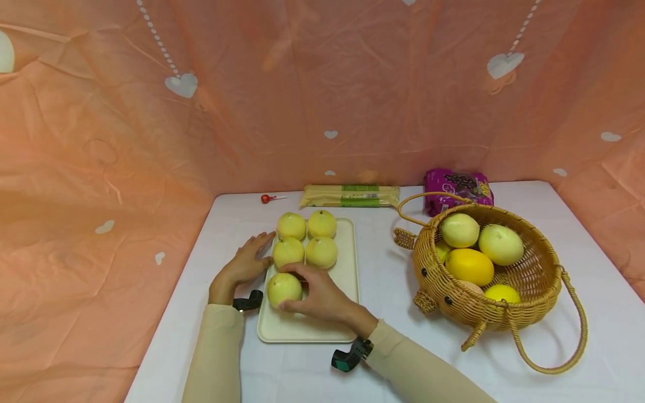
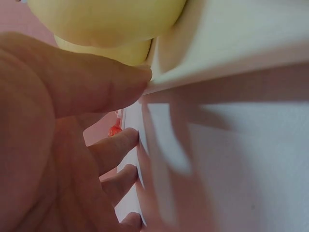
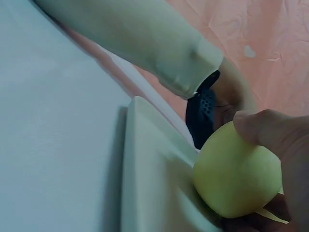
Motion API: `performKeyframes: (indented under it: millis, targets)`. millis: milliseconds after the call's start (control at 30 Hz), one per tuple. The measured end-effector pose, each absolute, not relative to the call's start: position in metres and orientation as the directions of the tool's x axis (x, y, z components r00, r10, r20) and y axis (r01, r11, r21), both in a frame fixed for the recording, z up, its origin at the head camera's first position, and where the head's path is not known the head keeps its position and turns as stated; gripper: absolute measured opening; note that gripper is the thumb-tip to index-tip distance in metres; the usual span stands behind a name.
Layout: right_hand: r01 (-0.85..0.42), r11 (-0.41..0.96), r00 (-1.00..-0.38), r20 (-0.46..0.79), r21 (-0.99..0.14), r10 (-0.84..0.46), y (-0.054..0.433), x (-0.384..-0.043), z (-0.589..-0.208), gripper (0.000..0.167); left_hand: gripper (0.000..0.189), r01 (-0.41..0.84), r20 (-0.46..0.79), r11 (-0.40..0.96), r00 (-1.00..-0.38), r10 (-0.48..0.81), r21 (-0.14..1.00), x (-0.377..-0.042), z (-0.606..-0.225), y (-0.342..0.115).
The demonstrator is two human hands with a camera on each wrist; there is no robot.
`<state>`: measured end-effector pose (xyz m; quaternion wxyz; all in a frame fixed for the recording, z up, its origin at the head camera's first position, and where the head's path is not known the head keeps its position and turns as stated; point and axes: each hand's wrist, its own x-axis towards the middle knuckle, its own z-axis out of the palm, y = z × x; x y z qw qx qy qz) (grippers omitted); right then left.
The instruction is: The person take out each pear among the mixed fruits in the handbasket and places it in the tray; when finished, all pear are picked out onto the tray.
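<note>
Left hand [image 1: 246, 262], left of frame centre: fingers extended, holding nothing, thumb at the left rim of the tray [image 1: 345, 280]. Next rightward, below centre: one pear [image 1: 282, 291] inside that rim, grasped by the right hand [image 1: 322, 294]. From my remote station, I judge rolling likeliest: uneven release could bump the four pears [image 1: 289, 254] above.

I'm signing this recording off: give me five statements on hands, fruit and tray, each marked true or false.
1. The right hand holds a pale yellow fruit. True.
2. The left hand grips a fruit too. False: it rests at the tray's left edge.
3. Four other fruits sit on the tray. True.
4. The wicker basket contains fruit. True.
5. The basket stands left of the tray. False: it stands right.
</note>
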<state>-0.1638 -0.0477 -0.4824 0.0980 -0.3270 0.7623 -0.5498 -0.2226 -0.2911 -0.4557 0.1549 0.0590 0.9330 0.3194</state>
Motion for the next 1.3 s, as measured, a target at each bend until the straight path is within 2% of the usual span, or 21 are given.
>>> performKeyframes:
  millis: [633,1000,1133,1300]
  targets:
    - [-0.536,0.326,-0.760,0.277,-0.778,-0.589,-0.054,-0.165,-0.480,0.074,0.072,0.014,-0.250,0.787,-0.945,0.212,0.616,-0.220,-0.452,-0.289]
    - [-0.657,0.401,-0.733,0.416,-0.638,-0.538,-0.053,-0.161,-0.477,0.071,0.072,0.016,-0.255,0.798,-0.943,0.212,0.603,-0.219,-0.452,-0.290]
    - [-0.650,0.366,-0.728,0.406,-0.666,-0.553,-0.040,-0.156,-0.466,0.070,0.072,0.016,-0.253,0.795,-0.944,0.212,0.607,-0.220,-0.453,-0.290]
    - [-0.577,0.250,-0.735,0.361,-0.778,-0.574,-0.005,-0.143,-0.446,0.072,0.072,0.005,-0.263,0.791,-0.942,0.209,0.612,-0.221,-0.452,-0.290]
